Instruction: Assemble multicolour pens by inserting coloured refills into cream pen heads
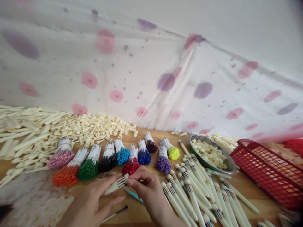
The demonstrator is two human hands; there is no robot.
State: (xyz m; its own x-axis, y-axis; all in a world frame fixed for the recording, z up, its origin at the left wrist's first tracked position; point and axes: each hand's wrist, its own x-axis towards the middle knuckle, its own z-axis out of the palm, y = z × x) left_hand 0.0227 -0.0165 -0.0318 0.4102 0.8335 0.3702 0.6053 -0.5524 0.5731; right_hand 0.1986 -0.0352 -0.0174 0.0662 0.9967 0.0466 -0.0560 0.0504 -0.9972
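My left hand (91, 201) is closed around a cream multi-colour pen barrel (115, 186) with dark slots near its top. The fingers of my right hand (150, 192) pinch the top end of that barrel; what sits right under the fingertips is hidden. Just beyond my hands stand bundles of white-stemmed refills with coloured ends, among them a red bundle (131, 162), a black bundle (108, 159) and a purple bundle (163, 162). On the wood between my hands lie one loose dark-blue-ended refill (115, 214) and a turquoise strip (133, 194), partly covered by my right hand.
Assembled cream pens (196, 189) are piled to the right. Behind them is a metal bowl (233, 168) of small cream parts, beside a red plastic basket (272, 176). Loose cream parts (90, 126) heap up at the back left. A spotted sheet (132, 69) hangs along the wall.
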